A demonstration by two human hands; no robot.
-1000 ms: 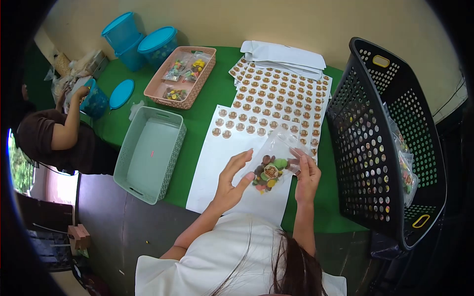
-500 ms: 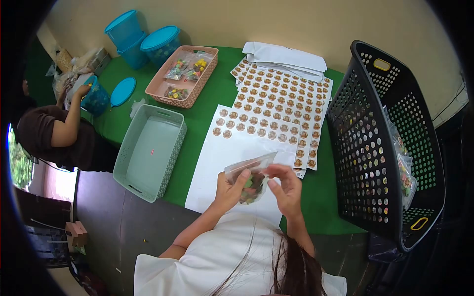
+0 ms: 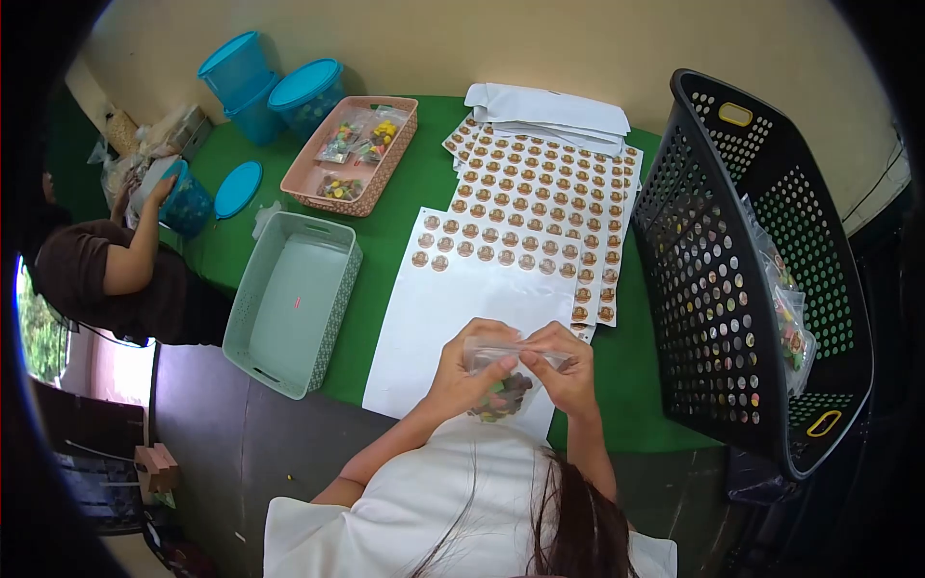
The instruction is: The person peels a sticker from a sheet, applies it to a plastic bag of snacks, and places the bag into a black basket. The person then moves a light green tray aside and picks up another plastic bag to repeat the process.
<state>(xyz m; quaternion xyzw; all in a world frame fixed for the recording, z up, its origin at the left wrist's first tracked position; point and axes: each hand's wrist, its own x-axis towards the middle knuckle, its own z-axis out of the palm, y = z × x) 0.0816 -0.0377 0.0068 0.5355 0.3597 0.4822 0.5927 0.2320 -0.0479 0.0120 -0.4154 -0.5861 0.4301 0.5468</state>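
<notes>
A clear plastic bag (image 3: 503,395) with small colourful pieces inside hangs upright between my hands, close to my white shirt. My left hand (image 3: 464,374) is closed on the bag's upper left part, thumb in front. My right hand (image 3: 562,371) pinches the top edge at its right corner, with the fingertips of both hands nearly meeting. Just beyond them lies a white sheet (image 3: 453,308) with rows of round brown stickers (image 3: 489,235) on its far part.
Left are a pale green basket (image 3: 294,299), a pink basket (image 3: 376,173) with filled bags, blue tubs (image 3: 306,96) and a blue lid (image 3: 238,190). A tall black basket (image 3: 708,289) stands right. Another person (image 3: 116,270) holds a blue tub (image 3: 186,202) at far left.
My right hand has closed on the bag's top edge. The bag is now more upright and slightly lower, with both hands nearer each other. The other person's hand has shifted at the tub.
</notes>
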